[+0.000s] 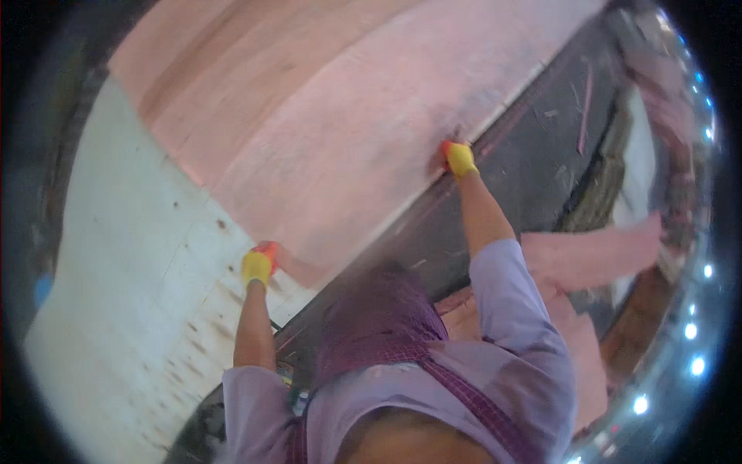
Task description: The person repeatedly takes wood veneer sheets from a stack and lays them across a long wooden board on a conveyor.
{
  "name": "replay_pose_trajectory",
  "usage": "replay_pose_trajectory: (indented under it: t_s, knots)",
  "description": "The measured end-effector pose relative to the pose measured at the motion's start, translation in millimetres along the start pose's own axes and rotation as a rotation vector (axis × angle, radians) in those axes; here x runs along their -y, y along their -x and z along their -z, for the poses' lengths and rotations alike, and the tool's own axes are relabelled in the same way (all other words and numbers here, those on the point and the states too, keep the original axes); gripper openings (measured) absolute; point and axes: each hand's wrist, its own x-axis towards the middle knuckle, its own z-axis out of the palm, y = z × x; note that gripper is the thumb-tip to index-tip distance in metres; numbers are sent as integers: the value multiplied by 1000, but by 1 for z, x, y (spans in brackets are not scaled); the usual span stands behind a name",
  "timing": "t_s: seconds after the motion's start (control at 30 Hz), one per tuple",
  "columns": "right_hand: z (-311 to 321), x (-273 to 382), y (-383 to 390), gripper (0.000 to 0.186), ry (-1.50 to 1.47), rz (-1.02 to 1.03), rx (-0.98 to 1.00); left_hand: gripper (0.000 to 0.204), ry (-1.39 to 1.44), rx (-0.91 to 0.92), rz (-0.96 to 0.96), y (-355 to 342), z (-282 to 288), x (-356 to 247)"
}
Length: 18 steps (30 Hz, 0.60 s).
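A broad, thin pink wood veneer sheet point(348, 124) slants across the stack in front of me. My left hand point(258, 264), in a yellow glove with red-orange fingers, is closed at the sheet's near left corner. Beside its fingertips a darker pink patch shows, and I cannot tell whether it is a fold or a shadow. Farther up and to the right, my right hand point(458, 158), gloved alike, is closed on the sheet's near edge. The fingertips of both hands are partly hidden and blurred. Below the pink sheet lies a pale board point(131, 224) with dark knots.
Between my body and the stack runs a dark floor point(533, 147) strewn with scraps and a thin pink strip point(585, 108). Torn pink veneer pieces point(595, 255) lie to my right, near a brownish stack edge point(607, 170). A purple apron point(379, 325) hangs in front of me.
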Motion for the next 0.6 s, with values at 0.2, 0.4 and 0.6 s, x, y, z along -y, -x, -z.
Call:
replay_pose_trajectory:
  t_s: [0.2, 0.4, 0.6]
  knots:
    - [57, 103, 30, 42, -194, -628, 39, 25, -105, -426, -645, 87, -9, -36]
    - [64, 114, 58, 30, 546, 67, -116, 62, -643, -107, -800, 156, -70, -66]
    - [13, 101, 227, 35, -91, 63, -199, 80, -671, -60, -864, 146, -78, -39]
